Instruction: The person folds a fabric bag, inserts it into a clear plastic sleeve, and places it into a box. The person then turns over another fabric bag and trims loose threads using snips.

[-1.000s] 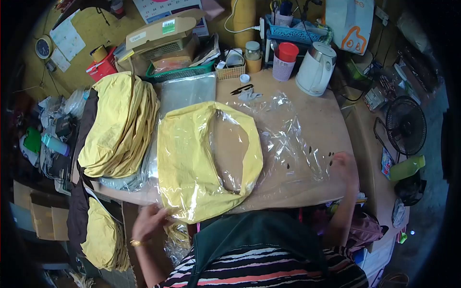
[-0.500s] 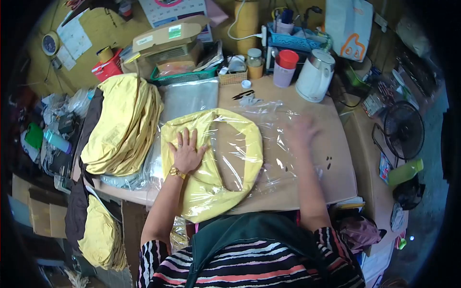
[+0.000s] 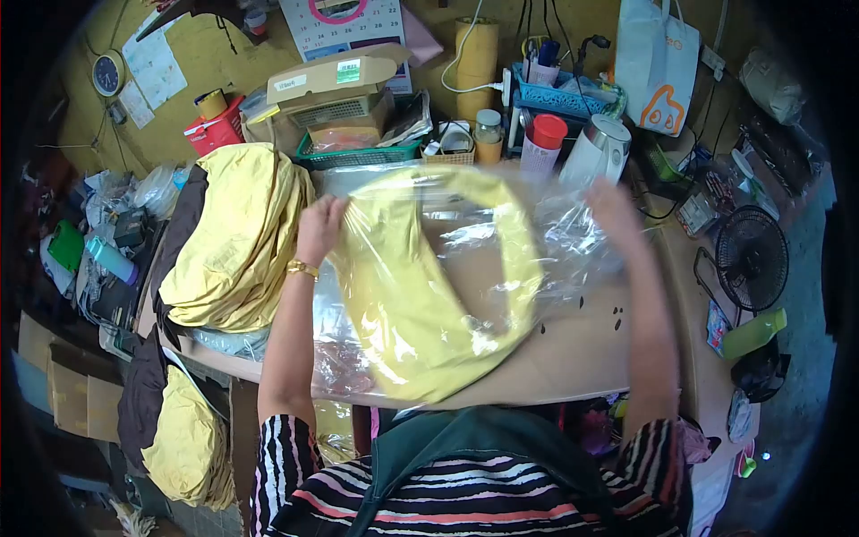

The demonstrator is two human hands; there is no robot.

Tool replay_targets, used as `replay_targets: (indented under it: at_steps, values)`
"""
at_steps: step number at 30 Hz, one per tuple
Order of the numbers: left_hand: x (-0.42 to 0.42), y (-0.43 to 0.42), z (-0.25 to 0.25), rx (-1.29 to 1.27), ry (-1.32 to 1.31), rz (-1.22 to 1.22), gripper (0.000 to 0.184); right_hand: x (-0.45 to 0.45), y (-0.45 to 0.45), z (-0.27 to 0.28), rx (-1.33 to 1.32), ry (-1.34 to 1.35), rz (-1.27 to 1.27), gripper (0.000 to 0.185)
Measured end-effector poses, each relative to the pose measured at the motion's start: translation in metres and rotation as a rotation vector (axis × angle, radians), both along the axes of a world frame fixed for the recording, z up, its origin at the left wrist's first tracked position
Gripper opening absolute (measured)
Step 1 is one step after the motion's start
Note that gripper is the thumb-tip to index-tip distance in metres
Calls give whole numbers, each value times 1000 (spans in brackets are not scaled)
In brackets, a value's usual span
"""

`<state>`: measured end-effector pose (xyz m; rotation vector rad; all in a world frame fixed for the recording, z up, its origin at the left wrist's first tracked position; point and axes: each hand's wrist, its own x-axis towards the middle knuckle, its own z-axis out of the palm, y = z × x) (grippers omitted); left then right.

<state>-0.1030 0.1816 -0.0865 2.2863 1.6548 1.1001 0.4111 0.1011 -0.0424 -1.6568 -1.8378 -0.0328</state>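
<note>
A clear plastic bag (image 3: 577,237) with a folded, ring-shaped yellow cloth piece (image 3: 389,295) inside is held up between my hands, tilted over the table, its lower part close to the near edge. My left hand (image 3: 320,228), with a gold watch on the wrist, is closed on the bag's upper left corner beside the cloth. At the other end, my right hand (image 3: 616,210) is closed on the loose, crumpled plastic; it is smeared by motion. Brown tabletop shows through the ring's opening.
A tall pile of yellow cloth pieces (image 3: 237,242) lies at the left, with more yellow cloth (image 3: 183,438) hanging below it. Along the back stand a cardboard box (image 3: 335,76), a jar (image 3: 488,134), a red-topped cup (image 3: 546,134) and a white kettle (image 3: 595,152). A black fan (image 3: 752,255) is at right.
Both hands were spread flat over the bag and now grip its two ends. The bag and cloth have been lifted and shifted right and away from me.
</note>
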Motion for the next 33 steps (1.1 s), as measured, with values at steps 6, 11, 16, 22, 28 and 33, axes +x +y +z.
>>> replay_targets:
  at_steps: [6,11,16,22,28,33]
  values:
    - [13,-40,42,-113,-1110,-160,32,-41,-13,240,84,168,70,23]
    - [-18,-23,29,72,-849,181,45,-40,37,230,24,272,100,27]
    - [-65,-29,149,287,-487,177,49,-28,-52,243,106,588,408,31]
    - [-23,38,198,501,-75,305,48,-46,-88,85,-146,1035,356,23]
    - [30,19,57,-132,781,-28,52,-43,-100,-136,-425,960,-57,17]
    - [67,-164,10,-510,772,-154,99,-47,-109,-152,-212,986,-105,46]
